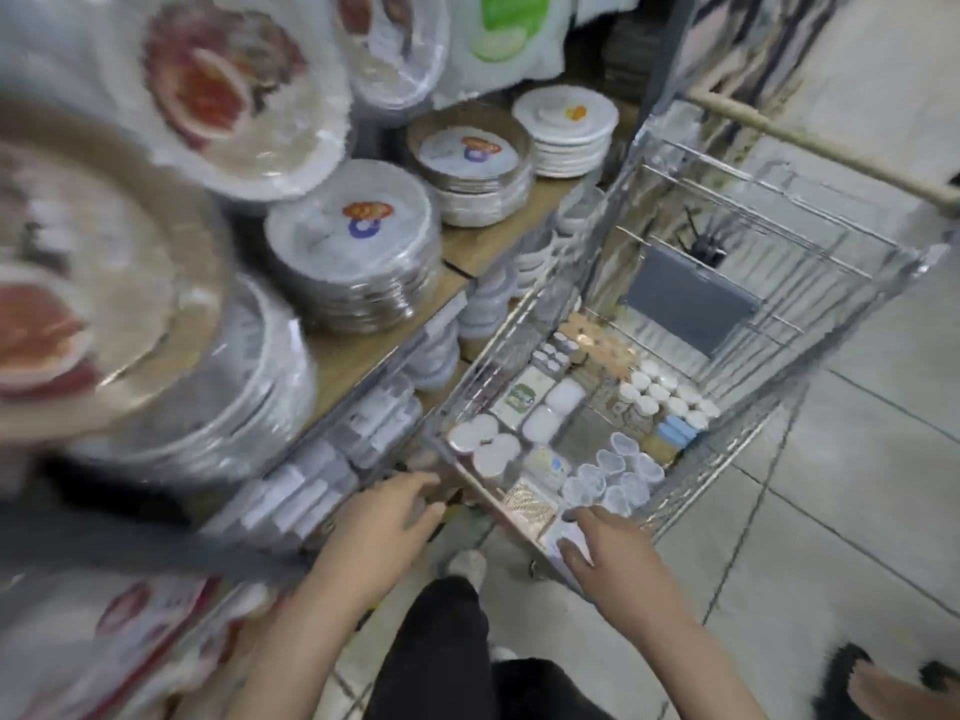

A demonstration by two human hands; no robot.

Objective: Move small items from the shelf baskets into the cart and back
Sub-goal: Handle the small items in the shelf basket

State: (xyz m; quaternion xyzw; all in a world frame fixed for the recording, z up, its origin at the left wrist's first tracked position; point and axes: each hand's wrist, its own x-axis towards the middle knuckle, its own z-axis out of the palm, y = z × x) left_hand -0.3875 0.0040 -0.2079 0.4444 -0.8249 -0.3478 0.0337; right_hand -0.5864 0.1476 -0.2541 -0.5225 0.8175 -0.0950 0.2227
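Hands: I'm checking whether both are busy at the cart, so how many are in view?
2. The left hand reaches toward the near left corner of the cart, by the shelf. The right hand rests at its near edge, beside clear cups.

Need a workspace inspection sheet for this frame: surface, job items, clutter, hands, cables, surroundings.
surface: tiled floor; wooden shelf on the left.
job's things: wire cart holding small items: clear cups, white-lidded jars, flat packets.
clutter: wrapped plate stacks on the shelf; boxed goods below, blurred.
hands: left hand open, at the cart's near corner; right hand open, fingers on a white item at the cart's near edge.
cables: nothing seen.
surroundings: shop aisle; another person's foot at lower right.
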